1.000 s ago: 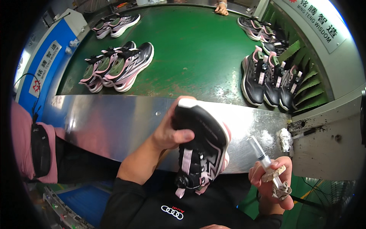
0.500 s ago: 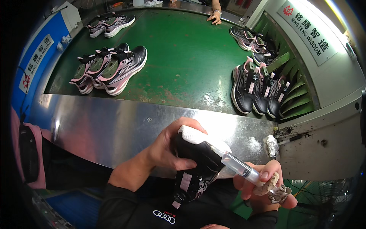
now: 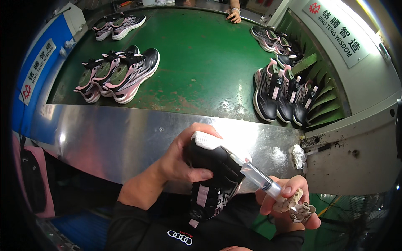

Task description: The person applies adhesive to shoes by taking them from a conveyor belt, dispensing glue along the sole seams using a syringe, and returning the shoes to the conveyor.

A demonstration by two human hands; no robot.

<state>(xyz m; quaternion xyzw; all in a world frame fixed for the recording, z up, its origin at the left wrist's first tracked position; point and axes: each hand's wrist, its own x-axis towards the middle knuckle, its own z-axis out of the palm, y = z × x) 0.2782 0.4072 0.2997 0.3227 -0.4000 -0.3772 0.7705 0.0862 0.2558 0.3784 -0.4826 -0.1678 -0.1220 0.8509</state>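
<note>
left hand (image 3: pixel 184 161): closed around a black sneaker with white sole and pink strap (image 3: pixel 211 173), held near, over the steel conveyor edge (image 3: pixel 125 142) | right hand (image 3: pixel 289 205): a clear plastic syringe (image 3: pixel 255 175) is gripped (tip laid against the sole) | far: paired black-and-pink sneakers (image 3: pixel 119 73) are set left on the green belt (image 3: pixel 201 62)

The held shoe (image 3: pixel 211 171) is before the metal ledge (image 3: pixel 125 138); behind the ledge, on the belt (image 3: pixel 201 62), shoe pairs lie left (image 3: pixel 119 71) and right (image 3: pixel 282 90).
</note>
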